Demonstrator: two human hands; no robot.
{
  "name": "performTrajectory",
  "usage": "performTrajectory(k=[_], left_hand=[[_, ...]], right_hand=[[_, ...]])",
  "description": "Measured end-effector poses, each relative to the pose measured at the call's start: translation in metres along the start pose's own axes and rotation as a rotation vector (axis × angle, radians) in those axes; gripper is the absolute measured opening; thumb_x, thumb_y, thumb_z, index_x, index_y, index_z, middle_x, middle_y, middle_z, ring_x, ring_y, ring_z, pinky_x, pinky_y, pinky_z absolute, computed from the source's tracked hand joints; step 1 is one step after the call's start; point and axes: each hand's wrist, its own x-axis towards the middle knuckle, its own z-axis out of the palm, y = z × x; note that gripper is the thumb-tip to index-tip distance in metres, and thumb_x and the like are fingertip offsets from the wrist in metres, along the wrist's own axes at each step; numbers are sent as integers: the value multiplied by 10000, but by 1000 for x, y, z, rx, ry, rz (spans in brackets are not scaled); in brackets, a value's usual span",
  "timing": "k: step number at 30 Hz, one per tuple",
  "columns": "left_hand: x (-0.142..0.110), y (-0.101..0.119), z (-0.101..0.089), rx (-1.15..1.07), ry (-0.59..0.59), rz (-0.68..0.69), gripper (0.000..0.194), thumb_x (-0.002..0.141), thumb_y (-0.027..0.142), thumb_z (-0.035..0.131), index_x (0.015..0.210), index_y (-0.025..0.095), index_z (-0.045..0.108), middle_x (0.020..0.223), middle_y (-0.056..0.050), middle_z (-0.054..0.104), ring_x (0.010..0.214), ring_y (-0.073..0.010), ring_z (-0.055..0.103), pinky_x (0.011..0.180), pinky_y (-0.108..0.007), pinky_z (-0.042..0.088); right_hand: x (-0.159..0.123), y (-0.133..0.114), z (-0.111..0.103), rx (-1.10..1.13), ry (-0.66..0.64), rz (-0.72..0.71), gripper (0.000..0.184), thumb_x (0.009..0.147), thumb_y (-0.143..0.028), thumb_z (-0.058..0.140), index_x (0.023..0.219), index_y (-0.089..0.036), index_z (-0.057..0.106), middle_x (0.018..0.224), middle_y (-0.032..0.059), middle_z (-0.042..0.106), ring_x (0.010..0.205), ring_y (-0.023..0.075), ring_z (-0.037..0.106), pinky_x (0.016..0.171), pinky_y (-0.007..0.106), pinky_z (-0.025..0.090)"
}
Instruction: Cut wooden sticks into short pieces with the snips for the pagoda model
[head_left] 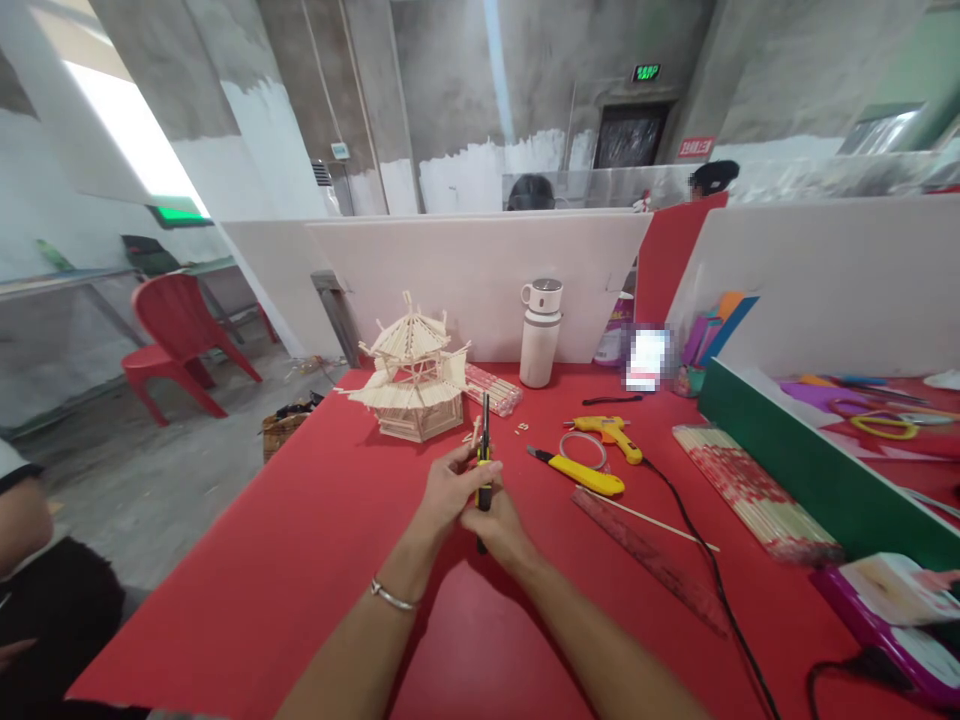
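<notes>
My right hand point(499, 520) is wrapped round pliers point(484, 475) with dark jaws and yellow-and-black handles, seen nearly edge-on and pointing away from me. Close against it, my left hand point(448, 490) pinches a small pale wooden stick point(475, 432) beside the jaws; its thumb lies over the tool. Just beyond both hands stands a pagoda model point(416, 385) built from thin wooden sticks, with two tiers of roof. A few tiny wood offcuts point(521, 428) lie on the red tabletop point(300, 560) to the right of the jaws.
Right of my hands lie a yellow utility knife point(585, 474), a corded yellow glue gun point(611, 432), a dark red ruler-like strip point(649, 560) and bundled sticks point(757, 490). A white bottle point(541, 335) stands by the white partition point(465, 285). A person's arm point(22, 520) shows at left.
</notes>
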Motion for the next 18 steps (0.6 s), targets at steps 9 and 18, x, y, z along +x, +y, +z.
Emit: performTrajectory(k=[9,18], left_hand=[[1,-6,5,-96,55,-29,547,499,421,915,939,126,774,877,-62,739,764,-151,638,724,-249,498],[26,-25,-50,619,412,160,199,789,303,624,885,163,728,803,-76,714,666,-182,626,647,-303,498]], right_hand=[[1,17,-1,-155,85,-92,535,604,-137,548,1133,-208,581,1132,72,684,1053,255,617,926,376,482],[13,8,-21,-18,383,235,279,511,-275,581,784,-214,571,602,-50,536,533,134,454,521,263,352]])
